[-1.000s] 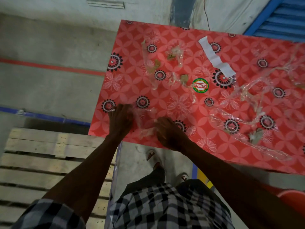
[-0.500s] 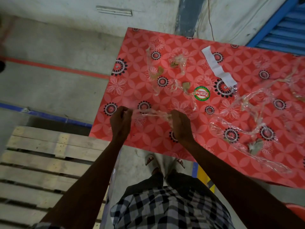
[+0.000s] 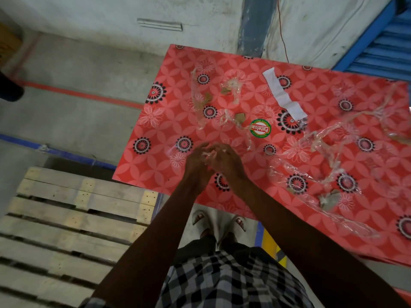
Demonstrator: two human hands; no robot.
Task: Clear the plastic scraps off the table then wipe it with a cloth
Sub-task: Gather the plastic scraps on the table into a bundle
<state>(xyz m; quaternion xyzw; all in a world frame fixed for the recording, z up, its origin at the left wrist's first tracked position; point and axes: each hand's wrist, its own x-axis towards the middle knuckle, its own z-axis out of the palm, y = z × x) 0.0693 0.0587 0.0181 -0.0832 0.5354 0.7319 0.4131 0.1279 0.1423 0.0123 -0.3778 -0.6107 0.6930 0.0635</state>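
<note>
A red flower-patterned table (image 3: pixel 155 165) fills the right of the view. My left hand (image 3: pixel 196 163) and my right hand (image 3: pixel 226 162) meet above its near left part, both closed around a bunched clear plastic scrap (image 3: pixel 209 154). More clear plastic scraps (image 3: pixel 327 141) lie strewn over the right half. Smaller ones with brown bits (image 3: pixel 231 85) lie at the far middle. A white paper strip (image 3: pixel 282 94) and a round green-rimmed sticker (image 3: pixel 260 129) sit near the centre. No cloth is visible.
A wooden pallet (image 3: pixel 73 221) lies on the concrete floor left of the table. Red and blue floor lines (image 3: pixel 66 153) run beside it. A blue shutter (image 3: pixel 391 47) stands at the back right. My sandalled feet (image 3: pixel 200 216) stand at the table's near edge.
My hands were apart on the table, then lifted a stretched clear scrap between them. Now they have come together, bunching it. The view has shifted a little.
</note>
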